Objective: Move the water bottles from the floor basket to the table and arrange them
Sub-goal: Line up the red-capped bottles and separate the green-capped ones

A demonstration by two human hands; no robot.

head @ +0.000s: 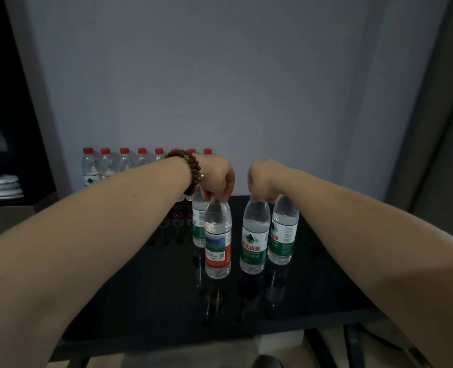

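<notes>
In the head view, two bottles are pinched by their caps in each hand, the left hand (216, 179) and right hand (262, 179) with fingers closed, so four can be stood upright on the dark bench (145, 296) before the back row (124, 163).

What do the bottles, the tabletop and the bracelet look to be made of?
Bottles: clear, thin plastic, see-through with printed film labels. Tabletop: glossy black, probably glass or lacquer, since it mirrors the bottles. Bracelet: round, dark brown matte beads, likely wood or seed.

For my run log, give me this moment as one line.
left hand: two bottles by caps | right hand: two bottles | black table
</notes>
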